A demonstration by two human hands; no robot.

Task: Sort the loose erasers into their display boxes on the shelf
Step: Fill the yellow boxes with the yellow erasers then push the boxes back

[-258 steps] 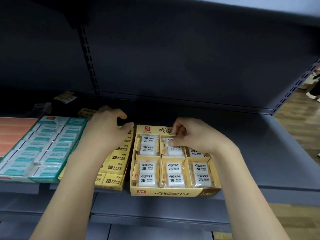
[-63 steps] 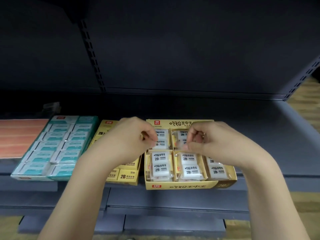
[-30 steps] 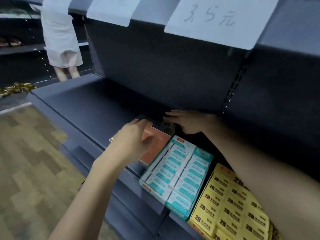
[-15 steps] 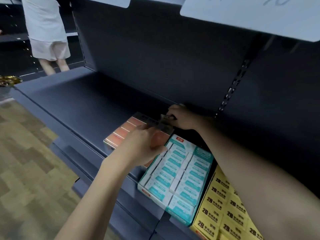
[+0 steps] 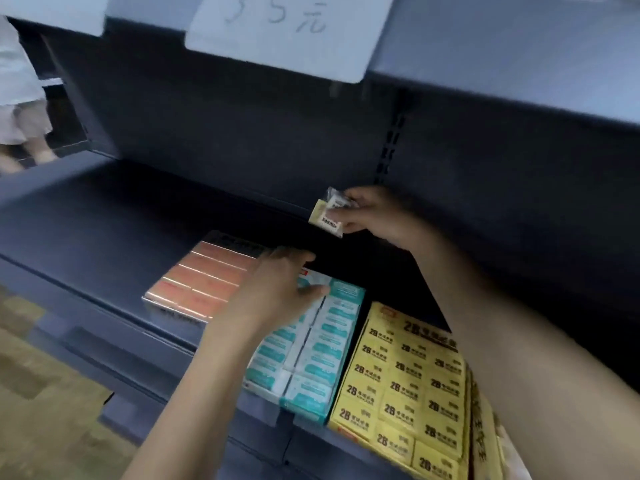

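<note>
My right hand (image 5: pixel 372 214) is raised at the back of the shelf, pinching loose erasers (image 5: pixel 327 213), cream and white in clear wrap. My left hand (image 5: pixel 277 289) hovers with fingers spread over the near corner of the teal display box (image 5: pixel 322 341), holding nothing. Left of it lies the orange display box (image 5: pixel 197 282). Right of the teal one sits the yellow 2B display box (image 5: pixel 405 386). All three rest on the grey shelf (image 5: pixel 104 230).
A paper price sign (image 5: pixel 287 29) hangs from the upper shelf's edge. A slotted upright (image 5: pixel 389 150) runs down the back panel. Another person (image 5: pixel 20 98) stands at the far left. Wooden floor lies below left.
My right hand has lifted from behind the orange box with loose erasers in its fingers. My left hand has shifted right, from the orange box to over the teal one.
</note>
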